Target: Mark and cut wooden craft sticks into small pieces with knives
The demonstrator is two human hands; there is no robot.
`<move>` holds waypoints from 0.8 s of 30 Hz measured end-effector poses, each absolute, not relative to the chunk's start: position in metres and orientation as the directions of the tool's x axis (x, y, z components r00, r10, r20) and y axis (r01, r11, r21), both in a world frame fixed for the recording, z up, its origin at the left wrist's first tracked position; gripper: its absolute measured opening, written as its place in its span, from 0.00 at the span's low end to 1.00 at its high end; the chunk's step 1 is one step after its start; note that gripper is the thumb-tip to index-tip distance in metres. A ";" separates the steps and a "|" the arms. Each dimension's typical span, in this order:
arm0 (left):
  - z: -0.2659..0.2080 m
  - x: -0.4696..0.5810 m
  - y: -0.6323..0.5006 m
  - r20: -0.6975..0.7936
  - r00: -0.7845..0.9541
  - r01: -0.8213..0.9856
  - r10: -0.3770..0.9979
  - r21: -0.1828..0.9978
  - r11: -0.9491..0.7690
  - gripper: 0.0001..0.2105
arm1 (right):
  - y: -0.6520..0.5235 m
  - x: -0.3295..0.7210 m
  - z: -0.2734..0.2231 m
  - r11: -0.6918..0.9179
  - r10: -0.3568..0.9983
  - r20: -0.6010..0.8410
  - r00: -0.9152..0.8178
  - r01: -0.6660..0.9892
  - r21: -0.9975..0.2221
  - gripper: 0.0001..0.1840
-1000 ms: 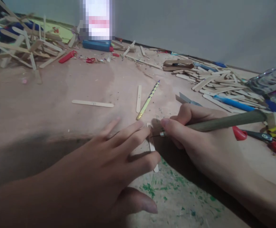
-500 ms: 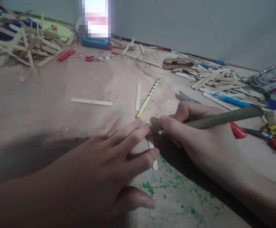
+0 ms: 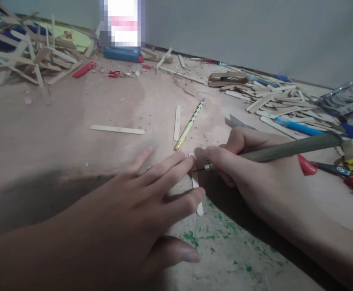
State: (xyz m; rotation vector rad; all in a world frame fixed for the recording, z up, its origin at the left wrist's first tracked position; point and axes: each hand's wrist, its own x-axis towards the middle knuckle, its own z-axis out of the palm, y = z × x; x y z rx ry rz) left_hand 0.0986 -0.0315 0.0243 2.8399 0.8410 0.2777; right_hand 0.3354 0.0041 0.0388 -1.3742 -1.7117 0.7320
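My left hand (image 3: pixel 152 198) lies spread over the tabletop, two of its fingertips pressing a wooden craft stick (image 3: pixel 195 184) down. In my right hand (image 3: pixel 249 165) is a thin-tipped tool (image 3: pixel 279 148) with a thick grey-green handle and a small metal collar, held like a pen. Its dark tip touches or nearly touches the stick, between the pressing fingers. Just beyond lie a yellow-and-purple pencil (image 3: pixel 191 121) and a second craft stick (image 3: pixel 177 123) with a small mark. Another marked craft stick (image 3: pixel 117 129) rests farther left.
Loose craft sticks (image 3: pixel 282 101) pile up at the back right, with a blue pen (image 3: pixel 297 126) at their near side. Scissors (image 3: pixel 340 169) lie right of my right hand. A tangled stick heap (image 3: pixel 33 56) fills the back left. A blue bottle (image 3: pixel 121 54) lies along the wall.
The tool's tip and the pressed stick have shifted slightly right and up in view, my right hand with them. My left hand keeps its hold on the stick.
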 end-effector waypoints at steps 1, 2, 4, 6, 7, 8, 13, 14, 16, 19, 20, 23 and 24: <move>0.025 0.099 -0.031 0.132 0.824 0.520 0.551 0.211 -0.828 0.27 | 0.004 0.335 0.039 0.240 0.970 0.228 -0.085 0.503 -0.830 0.24; 0.025 0.099 -0.031 0.133 0.824 0.519 0.550 0.212 -0.828 0.27 | 0.004 0.335 0.039 0.238 0.970 0.228 -0.082 0.504 -0.831 0.24; 0.024 0.099 -0.031 0.133 0.826 0.516 0.548 0.217 -0.829 0.28 | 0.004 0.335 0.039 0.231 0.972 0.223 -0.078 0.507 -0.830 0.24; 0.024 0.099 -0.031 0.139 0.827 0.511 0.545 0.219 -0.831 0.28 | 0.004 0.335 0.039 0.225 0.973 0.219 -0.072 0.511 -0.830 0.24; 0.023 0.099 -0.031 0.142 0.826 0.511 0.546 0.220 -0.831 0.28 | 0.004 0.336 0.039 0.226 0.973 0.221 -0.072 0.514 -0.827 0.24; 0.023 0.099 -0.031 0.142 0.825 0.512 0.547 0.221 -0.830 0.28 | 0.004 0.336 0.039 0.229 0.972 0.225 -0.072 0.515 -0.826 0.24; 0.023 0.099 -0.031 0.133 0.827 0.515 0.547 0.213 -0.830 0.28 | 0.003 0.335 0.041 0.257 0.965 0.246 -0.092 0.518 -0.816 0.22; 0.023 0.099 -0.031 0.129 0.828 0.514 0.546 0.214 -0.830 0.28 | 0.002 0.335 0.041 0.268 0.962 0.255 -0.099 0.523 -0.809 0.21; 0.023 0.100 -0.030 0.119 0.829 0.514 0.546 0.221 -0.829 0.28 | 0.001 0.335 0.041 0.305 0.951 0.286 -0.120 0.531 -0.791 0.20; 0.024 0.100 -0.029 0.103 0.827 0.521 0.553 0.233 -0.821 0.28 | 0.001 0.336 0.040 0.366 0.929 0.331 -0.163 0.530 -0.765 0.20; 0.025 0.100 -0.029 0.097 0.826 0.523 0.556 0.237 -0.819 0.28 | 0.001 0.337 0.040 0.374 0.927 0.335 -0.172 0.526 -0.764 0.20; 0.027 0.100 -0.030 0.084 0.825 0.528 0.558 0.234 -0.816 0.26 | 0.002 0.339 0.040 0.360 0.933 0.311 -0.182 0.520 -0.775 0.20; 0.028 0.100 -0.029 0.083 0.826 0.528 0.557 0.233 -0.817 0.25 | 0.003 0.339 0.041 0.351 0.936 0.300 -0.184 0.520 -0.779 0.20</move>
